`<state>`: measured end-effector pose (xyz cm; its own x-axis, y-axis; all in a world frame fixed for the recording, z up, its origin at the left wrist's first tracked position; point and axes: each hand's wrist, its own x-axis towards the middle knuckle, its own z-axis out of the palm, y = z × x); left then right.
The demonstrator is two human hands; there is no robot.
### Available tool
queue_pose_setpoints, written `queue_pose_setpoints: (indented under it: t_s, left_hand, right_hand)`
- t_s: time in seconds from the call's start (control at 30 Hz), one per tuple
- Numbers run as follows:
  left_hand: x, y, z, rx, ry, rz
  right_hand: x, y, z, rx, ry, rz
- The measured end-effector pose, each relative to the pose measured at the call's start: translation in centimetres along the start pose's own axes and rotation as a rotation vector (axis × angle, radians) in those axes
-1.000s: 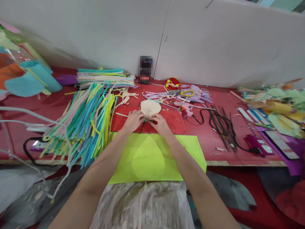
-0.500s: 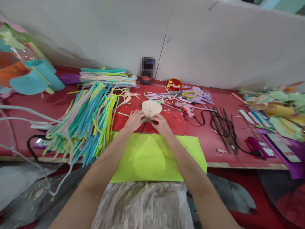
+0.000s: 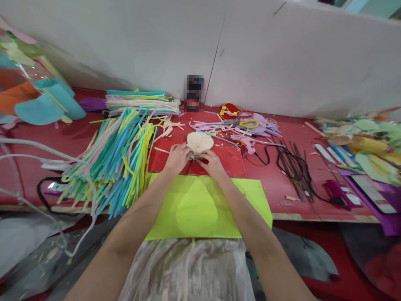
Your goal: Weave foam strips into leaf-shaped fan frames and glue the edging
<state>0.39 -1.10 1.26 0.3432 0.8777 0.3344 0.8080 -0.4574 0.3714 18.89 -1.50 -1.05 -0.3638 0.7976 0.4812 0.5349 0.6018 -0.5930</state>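
Note:
A cream, leaf-shaped piece (image 3: 200, 141) built of close ribbed strips, with a thin pale green edge, lies on the red board (image 3: 230, 163). My left hand (image 3: 179, 158) pinches its lower left end, fingers closed. On the lower right, my right hand (image 3: 211, 161) is closed on the same end with bent fingers. A dark stem (image 3: 189, 167) runs from between the hands toward me. Beside my left hand a pale green strip (image 3: 162, 150) sticks out to the left. My fingertips hide the base of the piece.
Bundles of pastel chenille stems (image 3: 119, 146) lie at left. A pink glue gun (image 3: 247, 145), yellow-handled scissors (image 3: 249, 123) and dark rods (image 3: 293, 171) lie at right, with a cord. Lime green sheet (image 3: 196, 209) spans the table's front edge. White cables (image 3: 89, 179) hang at left.
Both hands stay at the base of the cream leaf-shaped piece, with only very slight finger movement. Nothing else has visibly moved.

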Motion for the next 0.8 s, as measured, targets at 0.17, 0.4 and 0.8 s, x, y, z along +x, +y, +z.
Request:
queue_pose_setpoints:
  t_s: [0.17, 0.4, 0.8]
  left_hand:
    - [-0.2, 0.6, -1.3, 0.036, 0.237, -0.214]
    - [-0.4, -0.2, -1.6, 0.024, 0.331, -0.320]
    - [4.8, -1.3, 1.1, -0.389, -0.029, -0.563]
  right_hand:
    - [0.0, 0.1, 0.0, 0.020, 0.001, 0.017]
    - [0.1, 0.0, -0.1, 0.030, 0.001, -0.004]
    - [-0.1, 0.7, 0.1, 0.045, -0.005, -0.001]
